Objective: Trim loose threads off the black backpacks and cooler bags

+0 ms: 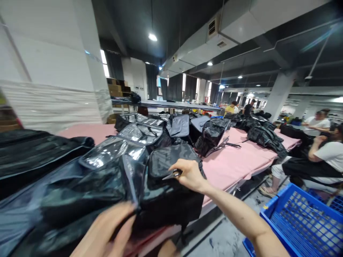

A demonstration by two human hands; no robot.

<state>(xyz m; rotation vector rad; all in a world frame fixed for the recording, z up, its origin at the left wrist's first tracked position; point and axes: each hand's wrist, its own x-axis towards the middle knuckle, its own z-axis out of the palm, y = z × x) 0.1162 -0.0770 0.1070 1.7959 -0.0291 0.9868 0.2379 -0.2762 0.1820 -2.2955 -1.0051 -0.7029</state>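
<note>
At far left lies a black bag (40, 153) with a pale edge. Beside it, a dark camouflage backpack (85, 191) spreads across the near end of the worktop (233, 164), which is covered in pink. The left hand (111, 225) is at this bag's dark edge, fingers curled; blur hides whether they pinch it, so I cannot tell. Just right stands a second camouflage backpack (160, 194), its front panel facing up. Above that panel, the right hand (189, 175) is closed around the black handle of small scissors (177, 172), blades pointing left. More bags (215, 132) crowd behind. Farther right, a blue plastic crate (277, 199) stands near a seated person (332, 155) in a white top.
</note>
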